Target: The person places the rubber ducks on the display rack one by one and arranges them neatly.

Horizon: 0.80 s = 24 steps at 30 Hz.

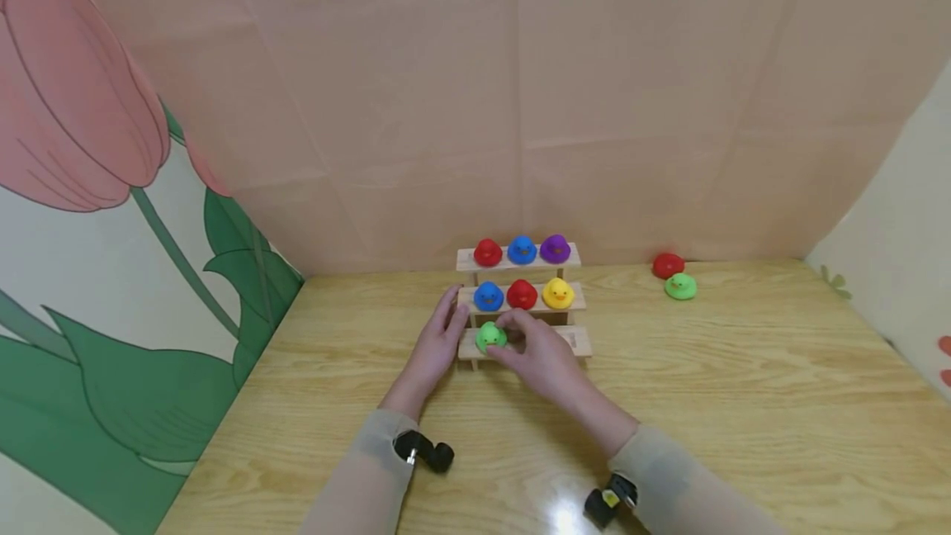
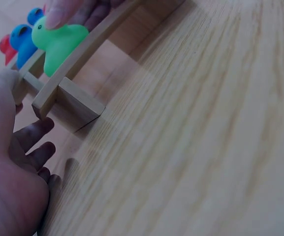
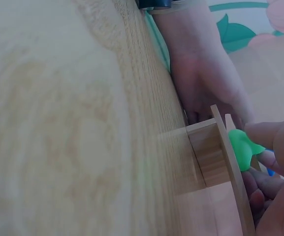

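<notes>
A green rubber duck (image 1: 490, 338) sits at the left end of the lowest step of a small three-step wooden stand (image 1: 535, 343). My right hand (image 1: 542, 353) pinches this duck, thumb at its front and fingers at its side; in the left wrist view the thumb lies on the green duck (image 2: 58, 44). My left hand (image 1: 434, 345) is at the stand's left side, thumb against the middle step's end and fingers loosely bent. Blue (image 1: 488, 296), red (image 1: 522, 295) and yellow (image 1: 558, 293) ducks fill the middle step. Red (image 1: 487, 253), blue (image 1: 522, 251) and purple (image 1: 555, 249) ducks sit on top.
At the right of the stand, a red duck (image 1: 668, 265) and another green duck (image 1: 680, 286) rest on the wooden table (image 1: 743, 403), near its back edge. A pinkish cloth (image 1: 475, 106) hangs behind. Flower-printed panels flank the table.
</notes>
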{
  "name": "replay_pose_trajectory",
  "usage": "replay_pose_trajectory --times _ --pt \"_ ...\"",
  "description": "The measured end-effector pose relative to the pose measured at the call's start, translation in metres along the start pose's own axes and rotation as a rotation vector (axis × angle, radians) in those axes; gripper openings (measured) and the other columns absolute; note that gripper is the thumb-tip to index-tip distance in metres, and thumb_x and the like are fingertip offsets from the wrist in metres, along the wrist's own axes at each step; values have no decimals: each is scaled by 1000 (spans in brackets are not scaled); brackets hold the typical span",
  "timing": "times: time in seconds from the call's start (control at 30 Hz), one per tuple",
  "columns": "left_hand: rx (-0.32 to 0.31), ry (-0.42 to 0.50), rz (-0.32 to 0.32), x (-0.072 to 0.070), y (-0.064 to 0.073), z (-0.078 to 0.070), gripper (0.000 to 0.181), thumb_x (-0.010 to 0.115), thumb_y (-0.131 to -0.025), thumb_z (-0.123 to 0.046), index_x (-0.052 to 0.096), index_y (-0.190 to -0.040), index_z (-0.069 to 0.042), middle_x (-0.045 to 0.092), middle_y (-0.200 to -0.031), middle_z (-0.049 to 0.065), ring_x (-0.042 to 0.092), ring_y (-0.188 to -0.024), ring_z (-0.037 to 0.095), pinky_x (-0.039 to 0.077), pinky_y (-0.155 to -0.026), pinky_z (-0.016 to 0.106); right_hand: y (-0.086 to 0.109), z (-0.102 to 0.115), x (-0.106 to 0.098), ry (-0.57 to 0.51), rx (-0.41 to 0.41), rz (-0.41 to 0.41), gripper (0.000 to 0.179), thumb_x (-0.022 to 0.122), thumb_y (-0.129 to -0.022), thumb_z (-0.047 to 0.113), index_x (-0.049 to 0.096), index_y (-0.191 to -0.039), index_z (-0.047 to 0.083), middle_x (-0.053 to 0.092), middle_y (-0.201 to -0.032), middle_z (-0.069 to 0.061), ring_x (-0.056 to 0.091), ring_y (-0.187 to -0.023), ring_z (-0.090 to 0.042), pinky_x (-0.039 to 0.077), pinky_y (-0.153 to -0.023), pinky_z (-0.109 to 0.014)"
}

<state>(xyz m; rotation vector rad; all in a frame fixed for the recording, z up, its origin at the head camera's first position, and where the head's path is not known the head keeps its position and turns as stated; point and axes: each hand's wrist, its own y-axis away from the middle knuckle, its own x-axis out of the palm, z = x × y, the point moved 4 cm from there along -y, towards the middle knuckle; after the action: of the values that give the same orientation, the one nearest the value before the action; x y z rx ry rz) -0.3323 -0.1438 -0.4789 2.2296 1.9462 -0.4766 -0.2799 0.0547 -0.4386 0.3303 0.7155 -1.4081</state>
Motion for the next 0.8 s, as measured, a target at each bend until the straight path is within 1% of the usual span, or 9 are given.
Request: replay_pose_trajectory --times 0.27,0.43,0.6,0.7,0.8 --pt "0 -4 4 -1 -2 2 67 46 -113 -67 33 -174 -41 39 -176 8 34 -162 32 28 -131 58 1 -1 -2 -23 2 12 39 90 -97 32 72 -129 21 75 -116 5 69 -105 -19 61 -97 -43" --pt "-2 -5 6 0 -2 5 68 45 -112 -70 32 -174 -42 39 -176 6 35 -162 32 28 -131 58 7 -1 -9 -66 9 12 39 92 -95 30 73 -127 21 74 -114 4 68 -98 -18 61 -89 -39" --pt "5 0 2 0 -1 4 68 47 -112 -70 32 -173 -44 38 -176 6 33 -163 33 27 -131 59 16 -3 -22 -71 12 12 39 91 -96 32 73 -127 18 75 -122 -1 69 -98 -16 60 -84 -36" --pt "3 -4 -5 0 -2 3 67 47 -112 -69 33 -173 -44 38 -176 6 33 -163 33 26 -131 59 22 -4 -34 -61 19 5 38 90 -97 33 73 -128 17 75 -124 -3 69 -99 -18 61 -81 -35" --pt "-3 -9 -11 0 -2 2 66 46 -113 -67 33 -173 -43 38 -176 7 33 -163 33 27 -132 58 27 -5 -49 -50 17 -14 36 88 -99 30 72 -129 17 74 -124 -4 68 -98 -20 60 -78 -35"
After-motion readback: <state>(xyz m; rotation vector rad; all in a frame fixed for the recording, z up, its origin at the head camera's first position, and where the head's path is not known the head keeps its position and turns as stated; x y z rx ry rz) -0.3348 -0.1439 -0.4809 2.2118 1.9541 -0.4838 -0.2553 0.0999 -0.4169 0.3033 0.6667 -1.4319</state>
